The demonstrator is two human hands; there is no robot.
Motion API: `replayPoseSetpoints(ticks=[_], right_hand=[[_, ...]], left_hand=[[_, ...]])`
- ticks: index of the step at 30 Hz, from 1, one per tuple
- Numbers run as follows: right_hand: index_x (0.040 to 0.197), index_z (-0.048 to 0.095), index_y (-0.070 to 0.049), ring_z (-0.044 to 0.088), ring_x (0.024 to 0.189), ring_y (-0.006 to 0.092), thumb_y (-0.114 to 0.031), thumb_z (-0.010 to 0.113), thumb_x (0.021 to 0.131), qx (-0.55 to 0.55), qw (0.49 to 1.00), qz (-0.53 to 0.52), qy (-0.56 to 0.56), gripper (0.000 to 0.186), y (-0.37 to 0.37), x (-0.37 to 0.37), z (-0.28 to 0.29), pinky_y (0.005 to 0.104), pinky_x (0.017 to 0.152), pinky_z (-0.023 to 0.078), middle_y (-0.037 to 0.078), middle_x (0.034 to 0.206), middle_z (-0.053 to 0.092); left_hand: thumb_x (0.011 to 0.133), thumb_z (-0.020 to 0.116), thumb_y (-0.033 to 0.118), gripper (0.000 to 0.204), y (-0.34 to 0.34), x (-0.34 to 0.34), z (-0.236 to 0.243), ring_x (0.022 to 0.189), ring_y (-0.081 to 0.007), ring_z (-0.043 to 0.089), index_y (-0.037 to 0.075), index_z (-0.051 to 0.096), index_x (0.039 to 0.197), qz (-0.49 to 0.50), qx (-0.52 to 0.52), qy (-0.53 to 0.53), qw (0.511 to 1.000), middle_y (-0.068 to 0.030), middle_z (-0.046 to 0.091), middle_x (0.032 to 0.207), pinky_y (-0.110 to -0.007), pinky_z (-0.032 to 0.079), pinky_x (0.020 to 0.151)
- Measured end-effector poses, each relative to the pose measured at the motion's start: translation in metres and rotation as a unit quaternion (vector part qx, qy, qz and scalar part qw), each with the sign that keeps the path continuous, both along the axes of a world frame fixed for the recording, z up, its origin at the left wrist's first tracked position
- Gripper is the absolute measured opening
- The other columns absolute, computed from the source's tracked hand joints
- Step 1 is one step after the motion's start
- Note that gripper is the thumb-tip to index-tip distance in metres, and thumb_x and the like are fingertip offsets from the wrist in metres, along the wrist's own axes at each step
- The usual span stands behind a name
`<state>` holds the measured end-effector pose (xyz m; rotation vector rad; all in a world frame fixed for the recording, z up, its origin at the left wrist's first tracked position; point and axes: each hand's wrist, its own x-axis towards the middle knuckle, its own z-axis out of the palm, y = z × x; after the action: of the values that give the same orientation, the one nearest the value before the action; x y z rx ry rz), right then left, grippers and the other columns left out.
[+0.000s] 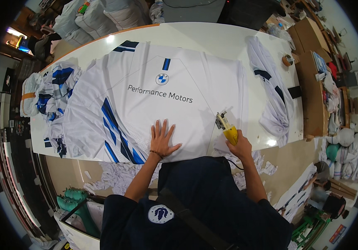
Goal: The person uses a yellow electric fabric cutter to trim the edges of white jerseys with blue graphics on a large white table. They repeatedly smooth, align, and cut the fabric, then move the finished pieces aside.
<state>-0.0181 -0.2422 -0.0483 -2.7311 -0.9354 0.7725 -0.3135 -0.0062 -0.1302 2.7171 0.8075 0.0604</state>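
A large sheet of white printed fabric (175, 121) lies over the middle of the table, with blue stripes on its left part and a round emblem with lettering near its centre. My left hand (161, 139) presses flat on it, fingers spread. In my right hand (240, 146) is a yellow handheld electric fabric cutter (230, 134), my fingers wrapped round its body. Its metal head (221, 119) rests at a thin printed line on the right part of the fabric. A dark cord runs from the cutter toward my waist. The blade itself is too small to make out.
Beneath everything is a white table (225, 35). White fabric with dark bands (270, 91) lies at its right, near a tape roll (287, 60). Crumpled blue-and-white pieces (56, 89) are heaped at the left. Scraps (120, 177) litter the floor; stuffed sacks (125, 14) stand behind.
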Motion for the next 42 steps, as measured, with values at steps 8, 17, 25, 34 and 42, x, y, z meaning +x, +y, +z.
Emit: replayPoseSetpoints(ticks=[8,17,25,34,42], right_hand=[[0.12,0.049,-0.009,0.07,0.084,0.0463,-0.045,0.073,0.081,-0.002,1.0,0.009,-0.009,0.058,0.019,0.01,-0.001,0.0554,0.073,0.055,0.024,0.09,0.072],[0.12,0.048,-0.01,0.07,0.086,0.0466,-0.045,0.071,0.081,0.003,1.0,0.021,-0.006,0.056,0.055,0.022,-0.004,0.0565,0.074,0.055,0.024,0.09,0.071],[0.122,0.051,-0.006,0.07,0.09,0.0463,-0.046,0.071,0.082,-0.006,0.999,0.035,0.003,0.06,0.105,0.037,0.001,0.0549,0.078,0.055,0.025,0.096,0.072],[0.126,0.047,-0.01,0.07,0.092,0.0458,-0.044,0.07,0.079,0.009,0.999,0.051,0.002,0.062,0.162,0.054,-0.016,0.0548,0.079,0.055,0.026,0.099,0.068],[0.124,0.048,-0.01,0.07,0.096,0.0432,-0.043,0.071,0.078,-0.004,0.998,0.058,-0.004,0.062,0.22,0.063,-0.008,0.0524,0.082,0.056,0.025,0.104,0.067]], left_hand=[[0.081,0.063,0.071,0.093,0.008,0.005,0.0,0.151,-0.0528,0.013,0.018,0.043,0.156,0.0,-0.011,0.006,1.0,-0.0218,0.023,0.166,-0.07,0.013,0.118],[0.081,0.063,0.072,0.094,0.011,0.005,-0.004,0.152,-0.053,0.012,0.019,0.043,0.156,-0.001,-0.009,0.004,1.0,-0.0222,0.022,0.166,-0.07,0.013,0.118],[0.081,0.062,0.072,0.093,0.01,0.005,-0.004,0.15,-0.0536,0.017,0.019,0.044,0.155,0.001,-0.008,-0.013,1.0,-0.0229,0.025,0.165,-0.07,0.015,0.117],[0.082,0.062,0.072,0.092,0.012,0.005,0.0,0.15,-0.0535,0.019,0.02,0.044,0.155,0.003,-0.017,-0.017,1.0,-0.0227,0.025,0.165,-0.07,0.016,0.117],[0.082,0.06,0.073,0.092,0.013,0.005,0.001,0.15,-0.0526,0.017,0.021,0.042,0.156,0.007,-0.022,-0.008,1.0,-0.0218,0.025,0.165,-0.07,0.017,0.118]])
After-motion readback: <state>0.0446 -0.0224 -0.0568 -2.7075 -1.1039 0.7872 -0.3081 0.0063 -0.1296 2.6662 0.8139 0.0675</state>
